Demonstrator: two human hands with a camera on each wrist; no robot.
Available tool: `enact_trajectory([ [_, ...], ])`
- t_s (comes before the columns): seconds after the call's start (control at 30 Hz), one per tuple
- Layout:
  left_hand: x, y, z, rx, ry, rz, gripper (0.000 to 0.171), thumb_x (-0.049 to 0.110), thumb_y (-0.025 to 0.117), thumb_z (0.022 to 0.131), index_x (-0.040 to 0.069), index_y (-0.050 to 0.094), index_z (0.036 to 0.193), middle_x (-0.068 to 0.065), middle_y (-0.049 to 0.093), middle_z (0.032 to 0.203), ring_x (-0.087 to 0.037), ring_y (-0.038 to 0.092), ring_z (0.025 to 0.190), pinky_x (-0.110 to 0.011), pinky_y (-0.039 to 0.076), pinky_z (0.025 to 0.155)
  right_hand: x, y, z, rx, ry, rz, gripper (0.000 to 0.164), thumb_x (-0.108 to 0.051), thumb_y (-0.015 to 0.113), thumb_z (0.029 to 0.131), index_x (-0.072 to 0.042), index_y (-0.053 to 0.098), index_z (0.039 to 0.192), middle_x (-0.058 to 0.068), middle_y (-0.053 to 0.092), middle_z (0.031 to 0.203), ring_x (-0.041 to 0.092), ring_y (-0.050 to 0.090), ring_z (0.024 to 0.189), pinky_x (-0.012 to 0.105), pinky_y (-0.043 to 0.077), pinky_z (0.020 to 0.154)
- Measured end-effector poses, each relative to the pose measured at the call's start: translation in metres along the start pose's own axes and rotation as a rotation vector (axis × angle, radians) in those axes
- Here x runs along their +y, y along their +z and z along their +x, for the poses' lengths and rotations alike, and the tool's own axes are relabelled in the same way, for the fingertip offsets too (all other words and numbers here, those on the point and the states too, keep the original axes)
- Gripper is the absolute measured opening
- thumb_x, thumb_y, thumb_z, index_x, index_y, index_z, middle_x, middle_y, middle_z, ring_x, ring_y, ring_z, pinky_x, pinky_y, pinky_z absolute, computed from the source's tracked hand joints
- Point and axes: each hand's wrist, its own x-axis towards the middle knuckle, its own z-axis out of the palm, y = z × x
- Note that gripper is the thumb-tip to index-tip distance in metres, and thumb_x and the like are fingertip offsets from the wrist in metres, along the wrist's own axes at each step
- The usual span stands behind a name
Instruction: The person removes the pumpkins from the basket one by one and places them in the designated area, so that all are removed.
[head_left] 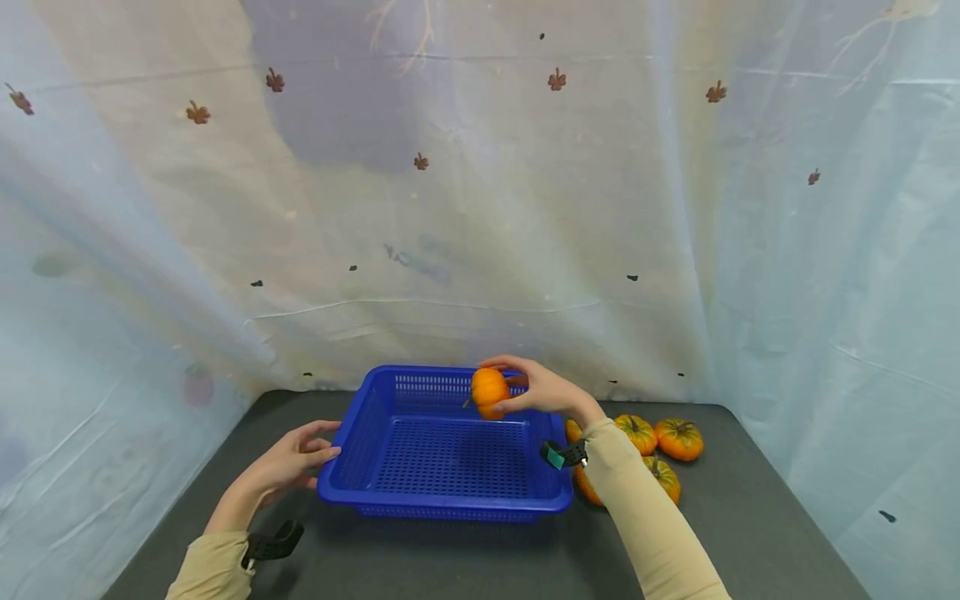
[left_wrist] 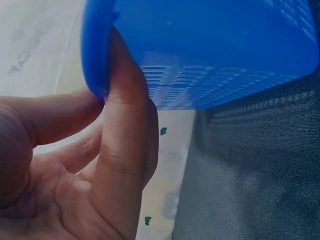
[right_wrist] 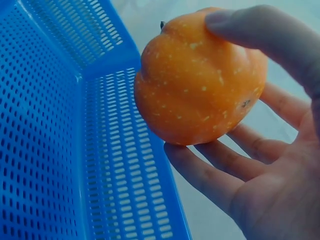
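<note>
A blue plastic basket [head_left: 450, 454] with slotted walls sits on the dark table, nothing inside it. At its left side my left hand [head_left: 288, 467] pinches the rim [left_wrist: 95, 55] between thumb and fingers, the forefinger under the lip. My right hand [head_left: 540, 390] holds a small orange pumpkin [head_left: 489, 392] over the basket's back right part. Seen from the right wrist, the thumb lies on top of this speckled pumpkin [right_wrist: 200, 80] and the fingertips support it from below; its short dark stem points away from the palm.
Several more small pumpkins [head_left: 679, 439] with greenish tops lie on the table right of the basket, partly hidden by the right forearm [head_left: 648, 508]. A pale printed curtain [head_left: 480, 233] hangs behind the table [head_left: 450, 567] and along both sides.
</note>
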Motion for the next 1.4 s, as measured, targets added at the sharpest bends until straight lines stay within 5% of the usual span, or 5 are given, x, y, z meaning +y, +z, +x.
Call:
enact_trajectory([
  [0.3,0.002,0.001,0.000,0.008,-0.011,-0.001,0.064,0.018,0.057,0.098,-0.005,0.021,0.145,-0.019,0.061,0.102,-0.033,0.066,0.087,-0.049,0.055,0.072,0.015,-0.010,-0.037,0.049,-0.019,0.067,0.065,-0.007,0.072,0.085,-0.014,0.042,0.143,0.008,0.041,0.140,0.031,0.047,0.124,0.042,0.048,0.092],
  [0.7,0.001,0.001,0.000,0.008,-0.004,0.003,0.067,0.020,0.059,0.096,-0.006,0.021,0.145,-0.019,0.061,0.101,-0.033,0.066,0.086,-0.050,0.055,0.071,0.020,-0.027,-0.091,0.153,-0.066,0.018,0.071,-0.007,0.073,0.085,-0.008,0.036,0.146,0.013,0.037,0.145,0.032,0.046,0.125,0.043,0.045,0.096],
  [1.4,0.001,0.000,0.001,0.001,-0.004,-0.007,0.065,0.018,0.057,0.097,-0.005,0.020,0.145,-0.018,0.061,0.102,-0.034,0.066,0.087,-0.049,0.055,0.071,0.039,-0.050,-0.199,0.297,-0.055,0.072,0.068,0.006,0.064,0.087,0.000,0.029,0.145,0.023,0.028,0.144,0.010,0.046,0.124,0.036,0.053,0.084],
])
